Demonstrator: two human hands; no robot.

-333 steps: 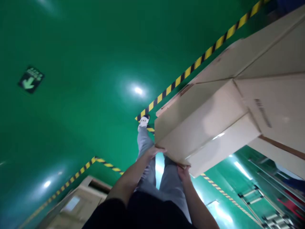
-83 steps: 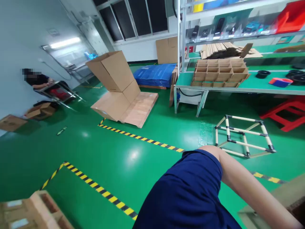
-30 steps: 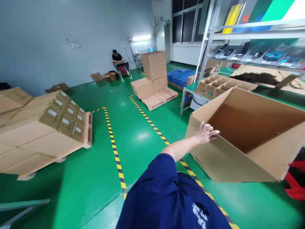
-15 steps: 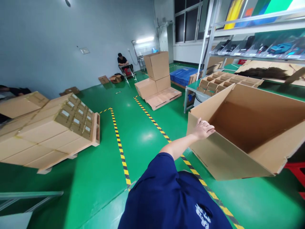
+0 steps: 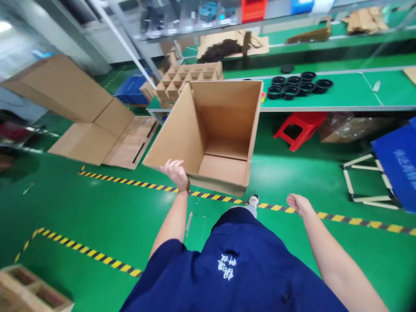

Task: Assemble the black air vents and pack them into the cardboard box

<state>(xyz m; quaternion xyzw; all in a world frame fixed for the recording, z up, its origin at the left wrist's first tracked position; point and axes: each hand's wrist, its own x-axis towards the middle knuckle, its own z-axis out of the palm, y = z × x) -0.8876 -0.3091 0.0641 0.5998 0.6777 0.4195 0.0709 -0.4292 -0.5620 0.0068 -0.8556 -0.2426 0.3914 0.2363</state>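
Note:
A large open cardboard box (image 5: 224, 173) is tilted in front of me, its mouth turned toward me and its inside bare. My left hand (image 5: 177, 173) is closed on the box's near left edge, fingers over the rim. To the right of the box, apart from it, my right hand (image 5: 299, 204) hangs in the air over the floor tape. Its fingers are loosely bent, with nothing seen in them.
Behind the box runs a green workbench (image 5: 344, 93) with several black rings (image 5: 290, 92) and a cardboard divider grid (image 5: 191, 78). A red stool (image 5: 300, 128) stands below it. Further left, big cartons (image 5: 94, 138) sit by a pallet (image 5: 133, 143). Striped tape (image 5: 214, 197) crosses the floor.
My view has swung to the right, so the box now appears near the middle. My left hand still holds its edge. My right hand has come into view.

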